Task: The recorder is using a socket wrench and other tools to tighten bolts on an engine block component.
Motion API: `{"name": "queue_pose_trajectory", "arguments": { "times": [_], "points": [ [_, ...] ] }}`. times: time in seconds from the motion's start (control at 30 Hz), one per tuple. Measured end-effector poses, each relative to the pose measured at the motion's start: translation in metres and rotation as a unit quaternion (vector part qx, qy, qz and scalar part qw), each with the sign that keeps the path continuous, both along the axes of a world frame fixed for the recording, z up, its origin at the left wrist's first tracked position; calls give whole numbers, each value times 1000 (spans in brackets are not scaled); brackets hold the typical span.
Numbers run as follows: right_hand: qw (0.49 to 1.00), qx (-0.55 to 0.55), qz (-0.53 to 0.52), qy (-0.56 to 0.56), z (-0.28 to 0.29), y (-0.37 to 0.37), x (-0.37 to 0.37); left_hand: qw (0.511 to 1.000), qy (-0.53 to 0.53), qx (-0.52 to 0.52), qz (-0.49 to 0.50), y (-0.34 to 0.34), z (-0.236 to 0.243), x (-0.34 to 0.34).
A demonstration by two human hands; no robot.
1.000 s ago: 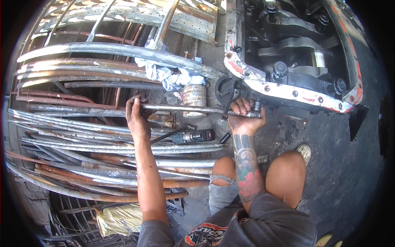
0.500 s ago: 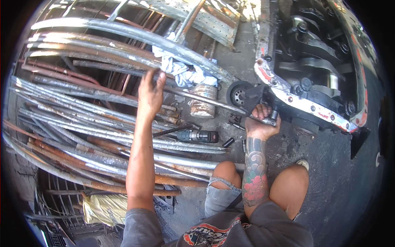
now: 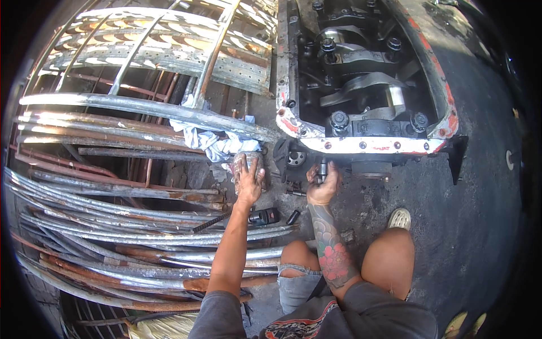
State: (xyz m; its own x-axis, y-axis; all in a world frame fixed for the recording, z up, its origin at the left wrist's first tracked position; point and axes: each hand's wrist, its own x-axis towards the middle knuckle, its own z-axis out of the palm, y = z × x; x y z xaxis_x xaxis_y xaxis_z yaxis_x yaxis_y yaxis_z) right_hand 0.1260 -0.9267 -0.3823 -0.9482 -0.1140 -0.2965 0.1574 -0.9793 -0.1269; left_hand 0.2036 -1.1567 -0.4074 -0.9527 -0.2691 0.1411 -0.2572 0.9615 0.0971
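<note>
My left hand (image 3: 249, 182) has its fingers spread over a rusty, paint-spattered can (image 3: 240, 165). My right hand (image 3: 324, 186) grips an upright metal socket piece (image 3: 322, 169) just below the white, red-marked front edge of an open engine block (image 3: 361, 146). Whether the long bar is still joined to it, I cannot tell. Inside the block are crank parts and bolted caps (image 3: 361, 127). Left of my right hand is a dark round wheel (image 3: 294, 159). A power tool (image 3: 263, 216) and a black socket (image 3: 293, 217) lie on the ground nearby.
Bent, rusty and galvanised pipes (image 3: 101, 214) fill the left side, with a metal frame (image 3: 158, 51) at upper left and a pale blue rag (image 3: 217, 141) above the can. A yellowish sack (image 3: 169, 326) lies at lower left. Dark concrete ground (image 3: 468, 226) spans the right.
My left hand has left the long bar and moved right onto the can. My right hand now holds the socket piece upright; the long bar is no longer visible. The view has shifted.
</note>
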Motion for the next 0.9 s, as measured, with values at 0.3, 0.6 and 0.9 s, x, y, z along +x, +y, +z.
{"name": "queue_pose_trajectory", "arguments": {
  "times": [0.3,0.6,0.9],
  "points": [
    [776,607,-44,164,16,43,3,963,208,168,42,43,83,-20],
    [751,641,-56,150,29,46,10,953,137,262,72,85,97,57],
    [757,630,-76,158,11,49,14,933,164,312,75,111,117,87]
  ]
}}
